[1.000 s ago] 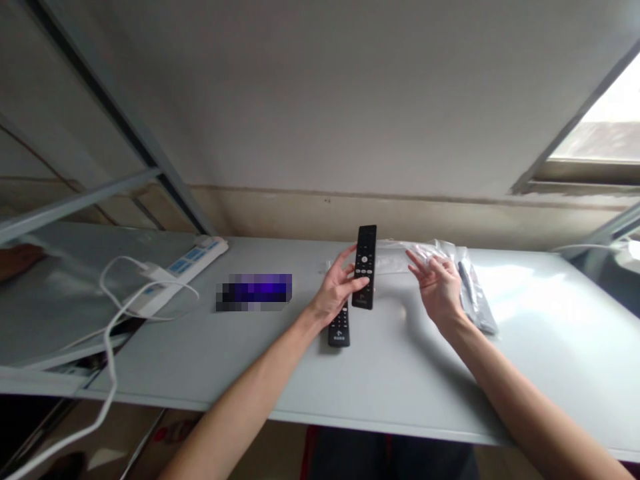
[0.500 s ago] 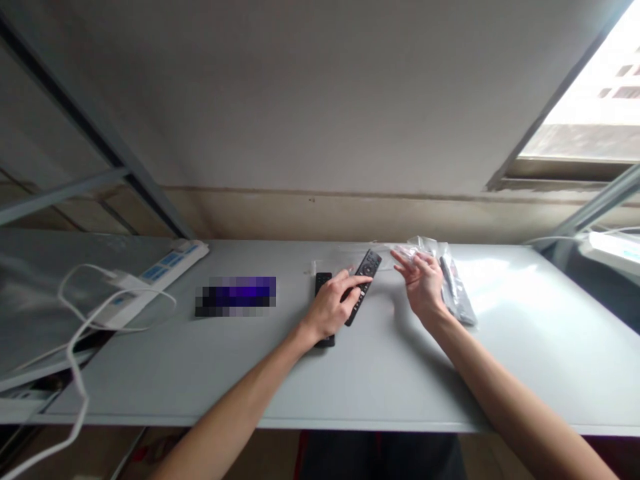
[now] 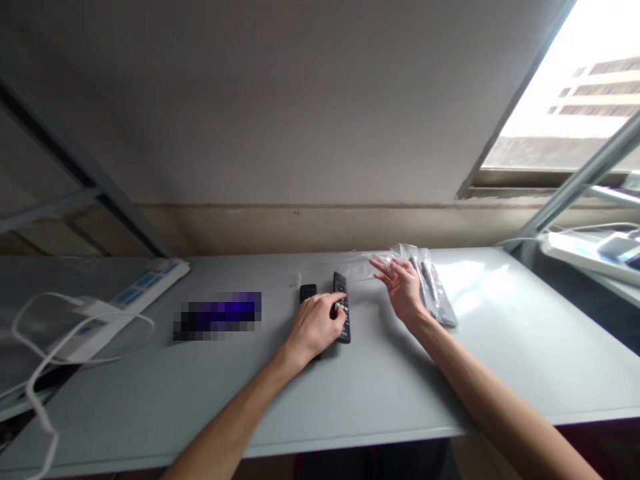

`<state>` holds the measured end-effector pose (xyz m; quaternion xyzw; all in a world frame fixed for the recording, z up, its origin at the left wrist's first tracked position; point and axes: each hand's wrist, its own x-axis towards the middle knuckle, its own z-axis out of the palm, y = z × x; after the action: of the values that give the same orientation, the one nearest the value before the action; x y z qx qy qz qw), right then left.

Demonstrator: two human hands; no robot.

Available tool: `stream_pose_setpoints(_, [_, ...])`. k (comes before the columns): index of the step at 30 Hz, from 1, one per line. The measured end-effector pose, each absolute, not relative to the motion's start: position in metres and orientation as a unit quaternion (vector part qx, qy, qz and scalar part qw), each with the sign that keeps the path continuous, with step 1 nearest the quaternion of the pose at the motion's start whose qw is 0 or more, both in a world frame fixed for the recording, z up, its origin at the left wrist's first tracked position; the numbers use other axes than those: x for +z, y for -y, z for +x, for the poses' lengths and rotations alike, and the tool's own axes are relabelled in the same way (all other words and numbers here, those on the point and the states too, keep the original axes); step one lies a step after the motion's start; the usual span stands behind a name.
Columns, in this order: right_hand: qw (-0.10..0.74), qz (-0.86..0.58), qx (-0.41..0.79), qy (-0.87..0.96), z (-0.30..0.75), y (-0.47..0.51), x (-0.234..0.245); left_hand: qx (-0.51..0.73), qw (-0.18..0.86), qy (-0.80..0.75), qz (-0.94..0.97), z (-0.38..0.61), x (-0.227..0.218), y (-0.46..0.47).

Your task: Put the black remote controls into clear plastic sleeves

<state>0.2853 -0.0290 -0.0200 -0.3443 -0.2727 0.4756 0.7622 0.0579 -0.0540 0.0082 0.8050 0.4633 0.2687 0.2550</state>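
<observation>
My left hand (image 3: 316, 323) is closed over a black remote control (image 3: 341, 283), its fingers and thumb across the buttons. The remote lies nearly lengthwise on the table. Partly hidden under the same hand is a second black remote (image 3: 308, 291), just to the left and almost parallel. My right hand (image 3: 403, 287) is raised above the table, pinching a clear plastic bag (image 3: 363, 267) between thumb and finger, other fingers stretched out. Right beside that hand lie bagged items (image 3: 439, 297), dark and grey inside clear plastic.
A blurred dark and purple object (image 3: 220, 315) lies left on the grey table (image 3: 280, 413). Behind it a white power strip (image 3: 125, 303) with a looping white cable (image 3: 37, 393) runs along the edge. Another white strip (image 3: 595, 257) sits at the right, below the window (image 3: 560, 127).
The remote under my left hand has turned from slanted to nearly straight, closer to the other remote. My right hand keeps the bag. The whole view has shifted a little.
</observation>
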Motion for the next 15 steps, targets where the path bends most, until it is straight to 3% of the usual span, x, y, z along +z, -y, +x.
stream_pose_setpoints(15, [0.709,-0.293,0.562,0.309,0.2798,0.0326,-0.0100,0.267,0.107,-0.403,0.869,0.0515,0.0055,0.0437])
